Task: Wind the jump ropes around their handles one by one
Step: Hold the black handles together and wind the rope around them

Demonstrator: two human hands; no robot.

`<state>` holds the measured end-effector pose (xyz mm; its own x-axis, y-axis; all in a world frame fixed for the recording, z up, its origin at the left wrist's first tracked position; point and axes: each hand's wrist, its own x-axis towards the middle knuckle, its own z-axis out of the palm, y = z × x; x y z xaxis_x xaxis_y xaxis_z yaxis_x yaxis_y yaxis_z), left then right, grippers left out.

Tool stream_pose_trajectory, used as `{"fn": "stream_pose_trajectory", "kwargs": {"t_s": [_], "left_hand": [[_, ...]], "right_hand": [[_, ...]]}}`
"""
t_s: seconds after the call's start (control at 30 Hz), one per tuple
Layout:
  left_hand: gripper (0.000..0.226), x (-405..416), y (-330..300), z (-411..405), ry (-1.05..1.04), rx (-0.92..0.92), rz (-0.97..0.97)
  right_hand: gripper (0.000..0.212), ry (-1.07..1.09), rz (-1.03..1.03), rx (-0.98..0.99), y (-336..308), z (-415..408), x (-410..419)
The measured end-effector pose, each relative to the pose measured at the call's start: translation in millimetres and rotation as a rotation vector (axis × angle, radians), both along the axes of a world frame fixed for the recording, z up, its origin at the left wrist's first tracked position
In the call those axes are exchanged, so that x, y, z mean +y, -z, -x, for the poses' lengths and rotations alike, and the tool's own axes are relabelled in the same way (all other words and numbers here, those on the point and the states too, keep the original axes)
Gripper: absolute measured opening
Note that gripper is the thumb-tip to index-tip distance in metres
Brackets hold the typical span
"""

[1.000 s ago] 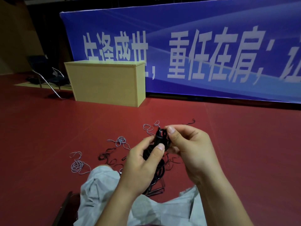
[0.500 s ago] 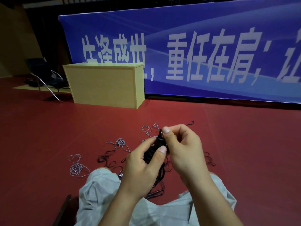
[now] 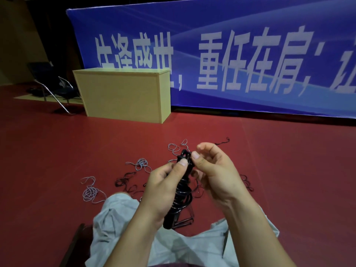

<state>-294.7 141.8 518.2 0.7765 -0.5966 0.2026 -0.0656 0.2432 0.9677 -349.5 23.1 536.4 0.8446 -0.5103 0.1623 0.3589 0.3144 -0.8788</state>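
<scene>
We hold the black jump rope upright above our lap, its handles bundled together and already wrapped in several turns of cord. Our left hand grips the bundle around its middle, fingers curled behind it and the thumb pressed flat on the upper turns to pin them. Our right hand works at the top, thumb and forefinger pinching the last loop of cord where it crosses the handle ends. The step in hand looks like the finish of this rope: securing the tail so the winding cannot spring loose. To do it well, we judge, the left thumb should not lift until the end is locked, since the stiff cord will likely want to uncoil the moment pressure eases. We should draw the loop snug with the right fingers, tuck it under a neighbouring turn or over the handle tips, and keep the turns lying side by side, not heaped. On the red floor beyond our knees lie more loose ropes, some pale grey and some dark, not yet wound; whether any cords are tangled together we cannot tell.
</scene>
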Motion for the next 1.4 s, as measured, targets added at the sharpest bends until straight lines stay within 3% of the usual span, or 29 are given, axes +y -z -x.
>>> {"fn": "stream_pose_trajectory", "kwargs": {"t_s": [0.17,0.27,0.43,0.63,0.97,1.13,1.27,1.4], "left_hand": [[0.088,-4.6,18.0,-25.6,-0.077,-0.029,-0.120],[0.094,-11.2,31.7,-48.6,-0.138,-0.078,-0.205],[0.072,-25.6,50.0,-87.0,-0.244,-0.039,-0.322],[0.049,-25.7,73.6,-133.2,-0.233,0.177,-0.350],[0.052,13.0,112.7,-248.7,-0.305,0.550,-0.322],[0.039,53.3,168.7,-306.9,-0.365,0.727,-0.326],[0.027,85.5,220.6,-328.5,-0.453,1.040,-0.229],[0.029,120.5,295.5,-339.9,-0.691,1.243,-0.143]], "right_hand": [[0.026,0.144,0.017,0.021,9.1,-18.9,-8.9],[0.026,0.181,0.026,0.055,18.0,-35.9,-13.7],[0.023,0.094,-0.011,0.171,40.2,-73.8,-14.5],[0.019,-0.017,-0.038,0.307,56.5,-123.3,-29.8],[0.026,-0.257,0.118,0.469,104.3,-238.5,-9.2],[0.021,-0.465,0.190,0.611,141.7,-319.9,25.1],[0.016,-0.663,0.242,0.760,194.4,-366.4,49.6],[0.018,-0.927,0.323,0.938,264.7,-406.9,78.0]]}}
